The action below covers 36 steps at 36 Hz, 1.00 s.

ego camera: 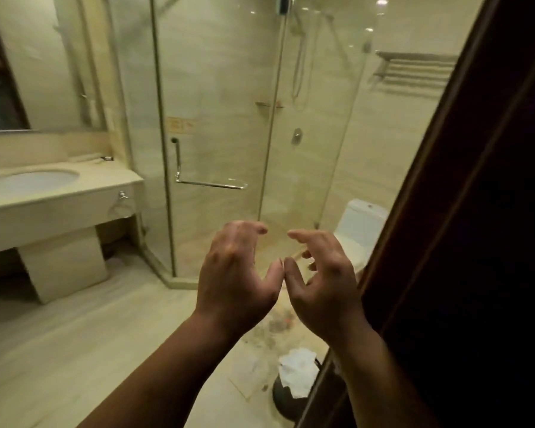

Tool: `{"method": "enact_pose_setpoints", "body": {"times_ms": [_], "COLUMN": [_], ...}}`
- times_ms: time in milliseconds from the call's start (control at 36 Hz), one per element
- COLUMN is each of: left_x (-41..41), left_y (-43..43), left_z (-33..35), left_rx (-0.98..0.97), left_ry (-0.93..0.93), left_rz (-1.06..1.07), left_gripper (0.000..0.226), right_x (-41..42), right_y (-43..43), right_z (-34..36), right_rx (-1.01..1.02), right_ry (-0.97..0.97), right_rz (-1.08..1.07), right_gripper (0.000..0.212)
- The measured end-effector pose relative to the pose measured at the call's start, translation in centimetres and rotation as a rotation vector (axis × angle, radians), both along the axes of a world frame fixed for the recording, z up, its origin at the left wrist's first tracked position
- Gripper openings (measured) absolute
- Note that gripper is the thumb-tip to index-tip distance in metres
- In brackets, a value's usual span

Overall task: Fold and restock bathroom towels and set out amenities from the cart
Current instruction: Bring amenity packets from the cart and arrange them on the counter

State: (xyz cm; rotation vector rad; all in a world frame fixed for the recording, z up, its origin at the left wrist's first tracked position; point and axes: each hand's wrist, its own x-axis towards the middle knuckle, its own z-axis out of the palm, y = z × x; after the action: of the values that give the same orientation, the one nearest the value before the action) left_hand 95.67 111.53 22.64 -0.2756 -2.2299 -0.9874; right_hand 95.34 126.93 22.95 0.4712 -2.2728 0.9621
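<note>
Towel rack [414,67]: metal, wall-mounted, upper R of view, above the toilet [362,223], just past the glass shower enclosure [217,118]. Head view from the doorway; a dark wooden door frame [476,211] fills the R edge.

Centre: L hand [235,273] and R hand [322,279], both raised in front of the shower, backs toward the camera, forearms bare. Fingers of each are loosely curled and grasp nothing. Thumb tips meet or nearly meet btwn the hands; actual contact cannot be told.

Shower: the door carries an L-shaped metal handle bar [210,183]; hose [298,72] and mixer valve [297,136] are on the wall inside.

L side: vanity counter [84,193] w/ oval sink [34,180] set in it and mirror [0,88] above. A towel ring [122,195] hangs on the counter's front panel, near its R end.

Floor [74,350]: pale tile w/ a dark stained patch [275,325] below the hands. At bottom, just beside the door frame, is a dark round waste bin [286,400] w/ crumpled white paper [300,372] on top. Small items at the back of the counter are too blurred to name.
</note>
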Motion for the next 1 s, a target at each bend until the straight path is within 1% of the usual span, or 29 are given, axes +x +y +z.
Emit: {"method": "enact_pose_setpoints", "body": {"times_ms": [111, 278, 472, 611, 806, 1000], "left_x": [-5.3, -12.5, -19.7, -25.1, -35.3, -45.7], "left_y": [-5.4, -13.6, -23.1, -28.9, -36.8, -44.1], "left_z": [-0.9, -1.4, -3.0, -5.0, -7.0, -7.4], "left_rx": [0.000, -0.030, -0.025, -0.058, -0.077, -0.062], "left_ry": [-0.015, -0.047, -0.112, -0.170, -0.219, -0.285], "left_rz": [0.074, 0.171, 0.344, 0.456, 0.600, 0.732], "left_gripper": [0.045, 0.045, 0.042, 0.040, 0.038, 0.038], "right_x": [-6.5, -15.3, -24.6, -31.3, -43.4, -55.4], "right_y": [-5.2, -13.7, -24.3, -30.9, -39.9, -48.4], "right_z": [-0.8, -1.6, -3.6, -5.5, -7.9, -8.8], "right_rx": [0.027, 0.003, 0.005, 0.031, 0.040, 0.047], "right_ry": [-0.032, -0.084, -0.160, -0.205, -0.244, -0.322], "right_rz": [0.079, 0.181, 0.307, 0.385, 0.518, 0.656], "right_gripper": [0.038, 0.039, 0.040, 0.040, 0.042, 0.043]}}
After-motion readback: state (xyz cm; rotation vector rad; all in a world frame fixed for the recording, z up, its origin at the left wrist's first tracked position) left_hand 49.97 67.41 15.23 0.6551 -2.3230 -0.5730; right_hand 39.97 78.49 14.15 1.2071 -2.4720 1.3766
